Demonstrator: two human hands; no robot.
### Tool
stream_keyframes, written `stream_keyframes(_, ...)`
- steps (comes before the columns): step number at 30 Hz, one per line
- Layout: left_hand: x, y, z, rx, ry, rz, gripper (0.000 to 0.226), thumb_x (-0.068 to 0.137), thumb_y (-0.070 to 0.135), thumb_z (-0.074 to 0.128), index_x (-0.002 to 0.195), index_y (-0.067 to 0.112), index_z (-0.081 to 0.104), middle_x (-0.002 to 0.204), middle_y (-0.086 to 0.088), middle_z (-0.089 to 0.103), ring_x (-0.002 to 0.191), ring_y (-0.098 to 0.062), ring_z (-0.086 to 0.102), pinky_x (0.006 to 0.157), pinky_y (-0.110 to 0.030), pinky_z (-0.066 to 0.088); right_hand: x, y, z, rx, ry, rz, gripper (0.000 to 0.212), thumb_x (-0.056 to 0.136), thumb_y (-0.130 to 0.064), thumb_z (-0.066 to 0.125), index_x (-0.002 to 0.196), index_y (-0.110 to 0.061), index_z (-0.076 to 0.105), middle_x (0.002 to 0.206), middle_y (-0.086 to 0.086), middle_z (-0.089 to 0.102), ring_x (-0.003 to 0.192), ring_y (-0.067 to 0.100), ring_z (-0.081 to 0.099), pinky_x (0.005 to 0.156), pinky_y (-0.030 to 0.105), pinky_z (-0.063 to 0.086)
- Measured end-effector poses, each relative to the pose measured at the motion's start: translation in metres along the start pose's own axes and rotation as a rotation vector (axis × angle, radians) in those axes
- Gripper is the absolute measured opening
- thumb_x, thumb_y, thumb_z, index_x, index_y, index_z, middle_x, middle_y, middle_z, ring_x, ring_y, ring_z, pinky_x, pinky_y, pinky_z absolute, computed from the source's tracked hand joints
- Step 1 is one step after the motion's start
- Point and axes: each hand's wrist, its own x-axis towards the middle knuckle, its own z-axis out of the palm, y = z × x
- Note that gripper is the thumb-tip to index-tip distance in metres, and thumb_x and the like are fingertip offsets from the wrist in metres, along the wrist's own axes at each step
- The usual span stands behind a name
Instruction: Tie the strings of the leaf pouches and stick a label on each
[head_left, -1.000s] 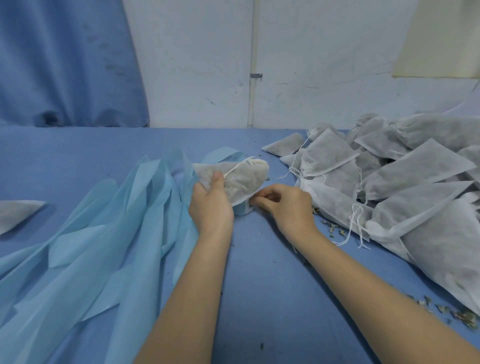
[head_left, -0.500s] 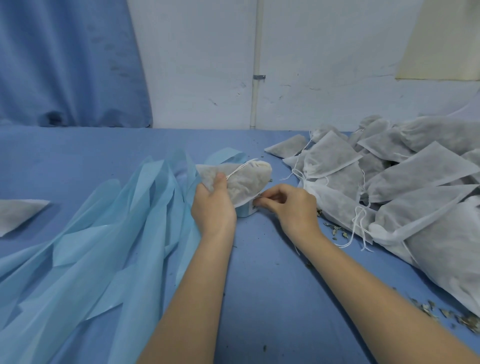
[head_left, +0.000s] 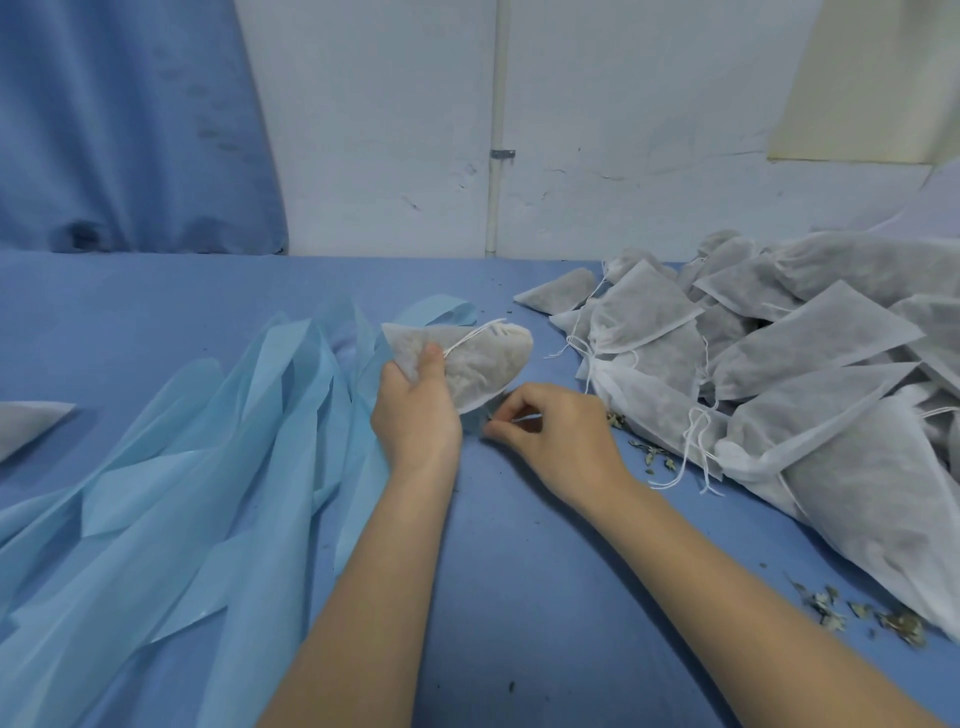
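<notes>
While the left hand holds one leaf pouch raised just above the desk, thumb pressed on its near face and on the white string that runs across it, the right hand sits just right of it with fingers curled and thumb and forefinger pinched together at the pouch's lower edge. What that grip pinches is too small to tell; it may be a label being picked from something hidden under the pouch. The pouch's mouth looks gathered already, so the step in hand is most likely the labelling rather than the tying. If so, the next move calls for a clean peel of the label, then a flat press onto the pouch face while the left hand keeps the fabric taut. Many more pouches lie heaped at the right, near and far, with loose strings trailing. Pale blue strips fan out on the left.
</notes>
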Motion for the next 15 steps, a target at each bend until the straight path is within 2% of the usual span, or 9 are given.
stream_keyframes(2, 0.001, -0.001, 0.000, -0.009, -0.001, 0.004, 0.032, 0.094, 0.037, 0.049, 0.107, 0.009, 0.056, 0.115, -0.011, 0.062, 0.110, -0.031, 0.055, 0.099, -0.042, 0.042, -0.001, -0.003, -0.001, -0.019, -0.072, 0.003, 0.020, 0.076, -0.022, 0.080, 0.068, -0.022, 0.062, 0.085, -0.005, 0.068, 0.085, 0.013, 0.066, 0.077, 0.015, 0.046)
stream_keyframes(4, 0.002, -0.001, -0.001, -0.016, -0.006, 0.006, 0.032, 0.094, 0.037, 0.049, 0.108, 0.009, 0.055, 0.117, -0.011, 0.061, 0.111, -0.031, 0.055, 0.100, -0.043, 0.041, -0.002, -0.006, -0.006, -0.023, -0.163, -0.007, 0.024, 0.076, -0.026, 0.080, 0.065, -0.028, 0.059, 0.087, -0.009, 0.064, 0.088, 0.012, 0.065, 0.075, 0.010, 0.042)
stream_keyframes(6, 0.003, -0.001, -0.001, -0.026, -0.014, 0.006, 0.027, 0.094, 0.037, 0.050, 0.103, 0.012, 0.054, 0.115, -0.010, 0.062, 0.111, -0.031, 0.055, 0.100, -0.043, 0.041, -0.001, -0.009, -0.015, -0.005, -0.277, 0.011, 0.021, 0.075, -0.031, 0.080, 0.064, -0.031, 0.062, 0.106, -0.007, 0.064, 0.096, 0.010, 0.062, 0.079, 0.009, 0.043)
stream_keyframes(8, 0.001, 0.000, -0.003, -0.045, -0.020, 0.009, 0.022, 0.094, 0.036, 0.050, 0.099, 0.014, 0.053, 0.112, -0.009, 0.062, 0.110, -0.030, 0.055, 0.100, -0.043, 0.041, 0.001, -0.013, -0.028, -0.028, -0.379, 0.050, 0.018, 0.070, -0.038, 0.083, 0.068, -0.029, 0.067, 0.132, -0.005, 0.053, 0.121, 0.006, 0.051, 0.096, 0.019, 0.042)
stream_keyframes(10, 0.000, 0.002, -0.005, -0.074, -0.020, 0.030, 0.021, 0.093, 0.035, 0.052, 0.097, 0.015, 0.055, 0.108, -0.006, 0.063, 0.108, -0.029, 0.057, 0.099, -0.043, 0.042, 0.004, -0.018, -0.043, -0.041, -0.360, 0.091, 0.022, 0.065, -0.042, 0.084, 0.069, -0.031, 0.066, 0.144, -0.004, 0.039, 0.135, 0.005, 0.035, 0.106, 0.030, 0.036)
stream_keyframes(13, -0.006, 0.007, -0.007, -0.133, -0.034, 0.101, 0.021, 0.091, 0.032, 0.056, 0.091, 0.012, 0.059, 0.092, -0.001, 0.064, 0.096, -0.025, 0.060, 0.093, -0.041, 0.047, 0.011, -0.029, -0.070, -0.002, -0.184, 0.026, 0.022, 0.064, -0.041, 0.085, 0.067, -0.033, 0.065, 0.146, -0.009, 0.035, 0.134, 0.004, 0.034, 0.108, 0.030, 0.032)
stream_keyframes(15, -0.011, 0.009, -0.006, -0.144, -0.087, 0.128, 0.022, 0.090, 0.029, 0.058, 0.088, 0.007, 0.061, 0.088, -0.006, 0.065, 0.089, -0.026, 0.061, 0.087, -0.039, 0.048, 0.013, -0.034, -0.084, 0.049, -0.145, -0.037, 0.019, 0.064, -0.041, 0.084, 0.066, -0.039, 0.066, 0.146, -0.012, 0.037, 0.132, 0.001, 0.036, 0.108, 0.028, 0.032)
